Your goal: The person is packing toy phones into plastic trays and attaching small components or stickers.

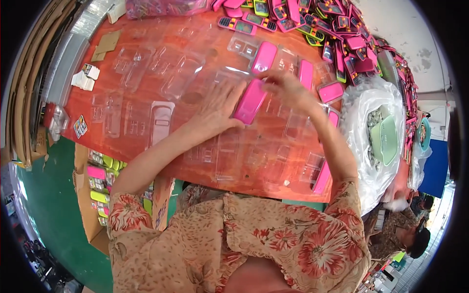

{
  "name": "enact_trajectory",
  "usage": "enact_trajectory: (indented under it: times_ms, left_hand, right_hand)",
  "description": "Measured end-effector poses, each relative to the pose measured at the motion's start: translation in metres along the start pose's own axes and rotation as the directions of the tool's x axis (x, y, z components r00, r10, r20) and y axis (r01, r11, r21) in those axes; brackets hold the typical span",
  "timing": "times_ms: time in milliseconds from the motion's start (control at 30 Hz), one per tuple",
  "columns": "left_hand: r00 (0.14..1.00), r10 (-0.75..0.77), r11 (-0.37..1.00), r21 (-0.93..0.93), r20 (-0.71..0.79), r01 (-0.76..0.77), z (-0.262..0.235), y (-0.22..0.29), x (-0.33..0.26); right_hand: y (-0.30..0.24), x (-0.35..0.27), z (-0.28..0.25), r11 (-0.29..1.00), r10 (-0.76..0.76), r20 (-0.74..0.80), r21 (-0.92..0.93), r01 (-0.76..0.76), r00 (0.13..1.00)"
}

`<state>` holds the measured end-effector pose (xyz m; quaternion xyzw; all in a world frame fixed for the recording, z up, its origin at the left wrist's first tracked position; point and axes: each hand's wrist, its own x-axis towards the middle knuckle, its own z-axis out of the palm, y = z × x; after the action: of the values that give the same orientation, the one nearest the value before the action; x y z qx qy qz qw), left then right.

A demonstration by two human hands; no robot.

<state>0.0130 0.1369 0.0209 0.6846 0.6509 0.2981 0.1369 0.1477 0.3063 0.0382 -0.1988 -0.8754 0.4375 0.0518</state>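
Note:
A pink toy phone (pixel 251 101) lies back side up at the middle of the red table, apparently in a clear plastic blister tray. My left hand (pixel 220 103) rests flat along its left side, fingers stretched out, the thumb touching its lower end. At the phone's upper right end is my right hand (pixel 287 89), its fingers curled together; whatever the fingertips pinch there is hidden. Just beyond lies another pink toy phone (pixel 265 57) in its clear tray. More pink phones, one of them (pixel 306 73) upright in the view, lie right of my right hand.
Empty clear blister trays (pixel 161 119) cover much of the red table (pixel 193 41). Pink and green toy phones (pixel 337 29) are heaped at the far right. A plastic-lined container with a green basket (pixel 384 140) stands right; a cardboard box (pixel 83 195) of packed phones sits below left.

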Motion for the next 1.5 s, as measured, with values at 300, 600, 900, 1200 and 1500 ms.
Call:
enact_trajectory:
  times_ms: [300, 600, 900, 1200, 1500]
  left_hand:
    - [0.999, 0.013, 0.991, 0.136, 0.051, -0.02, 0.003, 0.002, -0.01]
    - [0.995, -0.019, 0.982, 0.19, 0.095, 0.001, 0.012, 0.004, -0.011]
    - [0.997, -0.031, 0.966, 0.259, 0.064, 0.013, 0.003, 0.007, -0.013]
    - [0.996, -0.039, 0.976, 0.215, 0.083, 0.02, 0.007, 0.013, -0.015]
    - [0.976, 0.192, 0.963, 0.171, 0.105, -0.207, 0.021, 0.044, 0.008]
  right_hand:
    - [-0.017, 0.079, -0.005, 0.831, -0.303, -0.292, -0.547, 0.102, 0.907]
    - [0.025, 0.206, -0.001, 0.681, -0.216, -0.118, -0.729, 0.063, 0.969]
    - [0.011, 0.227, -0.027, 0.722, -0.086, 0.123, -0.676, 0.147, 0.989]
    - [-0.01, 0.167, -0.069, 0.831, -0.139, -0.056, -0.55, 0.086, 0.989]
    - [-0.033, 0.015, -0.106, 0.868, -0.215, -0.201, -0.488, 0.092, 0.956]
